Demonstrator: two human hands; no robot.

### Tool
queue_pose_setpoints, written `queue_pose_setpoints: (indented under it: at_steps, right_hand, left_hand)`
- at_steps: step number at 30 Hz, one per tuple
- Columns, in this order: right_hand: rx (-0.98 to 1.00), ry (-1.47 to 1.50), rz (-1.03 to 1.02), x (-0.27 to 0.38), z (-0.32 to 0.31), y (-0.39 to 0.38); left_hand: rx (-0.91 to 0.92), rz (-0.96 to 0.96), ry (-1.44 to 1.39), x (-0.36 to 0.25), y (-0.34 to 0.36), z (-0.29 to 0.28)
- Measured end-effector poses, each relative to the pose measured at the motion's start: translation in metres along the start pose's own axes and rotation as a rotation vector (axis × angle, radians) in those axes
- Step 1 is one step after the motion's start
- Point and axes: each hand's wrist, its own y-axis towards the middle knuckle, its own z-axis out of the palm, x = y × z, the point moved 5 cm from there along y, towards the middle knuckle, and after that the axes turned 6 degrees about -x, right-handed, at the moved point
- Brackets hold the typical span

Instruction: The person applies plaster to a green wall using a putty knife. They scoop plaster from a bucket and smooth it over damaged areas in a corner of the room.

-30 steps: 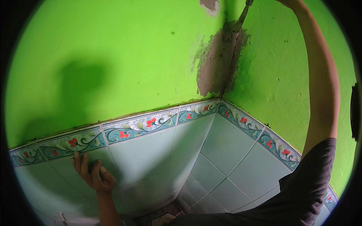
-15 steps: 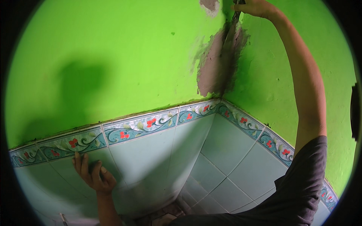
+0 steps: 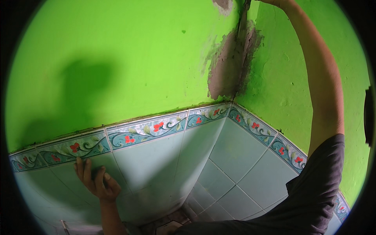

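Note:
My right hand (image 3: 270, 3), partly cut off at the top edge, grips a dark, narrow putty knife (image 3: 242, 18) at the inside corner of two green walls (image 3: 149, 58). The blade runs down that corner into a rough grey-brown patch of filler (image 3: 222, 74); a smaller patch (image 3: 223, 5) sits higher up. Low on the left, my left hand (image 3: 98, 180) is raised with fingers apart and slightly curled, holding nothing, its fingertips at or close to the tiles just under the floral border (image 3: 158, 127).
Pale blue-green tiles (image 3: 246, 168) cover both lower walls and meet in the corner. Far below is a dark floor (image 3: 176, 217). A thin pipe-like item (image 3: 64, 226) shows at the bottom left. A dark object (image 3: 368, 115) stands at the far right edge.
My right arm first swung left, bringing hand and knife lower in the corner; since then the hand has risen again toward the top edge. My left hand has stayed in place.

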Motion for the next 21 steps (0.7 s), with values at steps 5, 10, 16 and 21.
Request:
queue_pose_setpoints:
  at_steps: [5, 10, 16, 21]
  right_hand:
    - [-0.09, -0.08, 0.029, 0.006, -0.025, -0.001]
    - [-0.128, -0.099, 0.041, -0.006, -0.051, -0.015]
    - [-0.044, -0.143, 0.073, -0.018, -0.048, -0.046]
    - [-0.036, 0.055, 0.066, -0.021, -0.005, -0.053]
  left_hand:
    - [0.003, -0.001, 0.005, -0.001, 0.002, 0.001]
    - [-0.02, 0.014, 0.005, 0.001, 0.002, 0.0]
    - [-0.015, 0.002, 0.011, -0.003, 0.003, 0.001]
    - [-0.009, 0.005, 0.006, -0.002, 0.003, 0.001]
